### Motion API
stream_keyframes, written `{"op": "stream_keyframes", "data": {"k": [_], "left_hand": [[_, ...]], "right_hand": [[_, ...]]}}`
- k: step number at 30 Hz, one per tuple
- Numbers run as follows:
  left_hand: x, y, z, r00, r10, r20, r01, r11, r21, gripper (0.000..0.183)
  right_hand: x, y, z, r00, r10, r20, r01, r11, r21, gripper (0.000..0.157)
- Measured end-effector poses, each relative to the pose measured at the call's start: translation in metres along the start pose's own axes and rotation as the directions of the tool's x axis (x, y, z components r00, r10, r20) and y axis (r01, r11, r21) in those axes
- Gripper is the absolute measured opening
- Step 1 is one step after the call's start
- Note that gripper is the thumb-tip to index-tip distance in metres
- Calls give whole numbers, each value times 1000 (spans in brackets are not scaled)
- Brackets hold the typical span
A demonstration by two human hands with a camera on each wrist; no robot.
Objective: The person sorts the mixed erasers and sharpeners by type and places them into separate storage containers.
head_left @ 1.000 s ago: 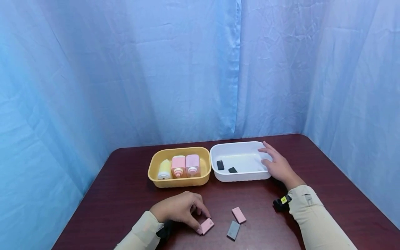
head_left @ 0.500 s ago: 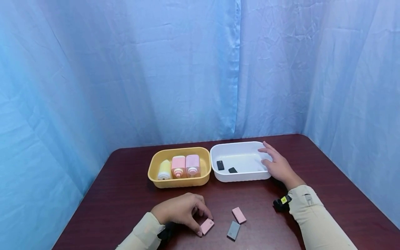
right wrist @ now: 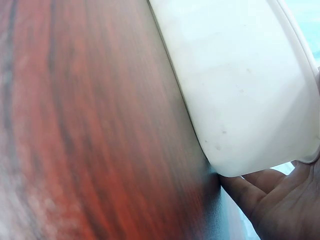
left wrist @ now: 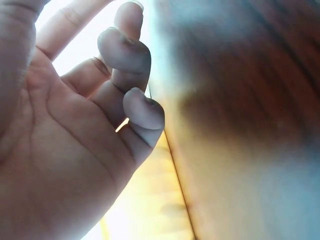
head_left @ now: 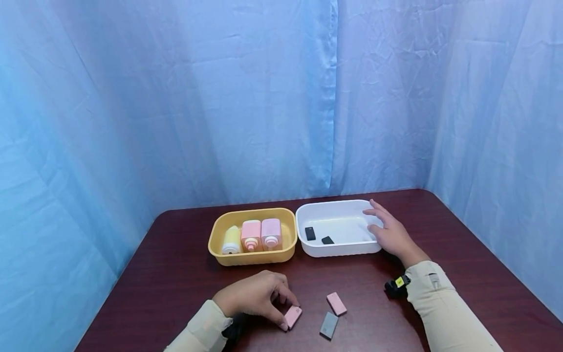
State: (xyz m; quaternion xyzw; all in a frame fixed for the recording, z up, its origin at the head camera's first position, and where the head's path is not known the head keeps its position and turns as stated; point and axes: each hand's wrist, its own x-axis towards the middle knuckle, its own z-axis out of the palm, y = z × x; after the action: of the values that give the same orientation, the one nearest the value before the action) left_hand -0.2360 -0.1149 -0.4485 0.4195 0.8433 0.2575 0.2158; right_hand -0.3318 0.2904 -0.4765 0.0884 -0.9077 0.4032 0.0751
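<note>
My left hand (head_left: 259, 296) pinches a small pink rectangular block (head_left: 293, 317) on the table between thumb and fingertips. A dark mark shows on the block's top. In the left wrist view the palm and curled fingers (left wrist: 137, 110) appear, but the block does not. My right hand (head_left: 393, 236) grips the right end of a white tub (head_left: 338, 249), some fingers reaching over its rim. The right wrist view shows the tub's outer wall (right wrist: 245, 90) and part of that hand (right wrist: 280, 205) against its end. Two black blocks (head_left: 310, 233) lie inside the tub.
Another pink block (head_left: 336, 303) and a grey block (head_left: 328, 325) lie to the right of my left hand. A yellow tub (head_left: 215, 256) stands left of the white one, holding a yellow bottle (head_left: 231, 238), a pink bottle (head_left: 251, 232) and a lilac bottle (head_left: 271, 231). Curtains surround the table.
My left fingers have closed around the pink block's ends and shifted it very slightly to the right, turning it a little. My right hand and the tubs keep their places.
</note>
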Motion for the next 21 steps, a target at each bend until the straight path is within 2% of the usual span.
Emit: {"op": "stream_keyframes", "data": {"k": [9, 21], "left_hand": [[1, 3, 0, 993, 88, -73, -81, 992, 92, 35], [4, 13, -6, 982, 106, -153, -79, 982, 174, 36]], "right_hand": [[0, 0, 0, 1000, 6, 3, -6, 1000, -2, 43], [-1, -2, -1, 1000, 16, 5, -16, 1000, 4, 43]]}}
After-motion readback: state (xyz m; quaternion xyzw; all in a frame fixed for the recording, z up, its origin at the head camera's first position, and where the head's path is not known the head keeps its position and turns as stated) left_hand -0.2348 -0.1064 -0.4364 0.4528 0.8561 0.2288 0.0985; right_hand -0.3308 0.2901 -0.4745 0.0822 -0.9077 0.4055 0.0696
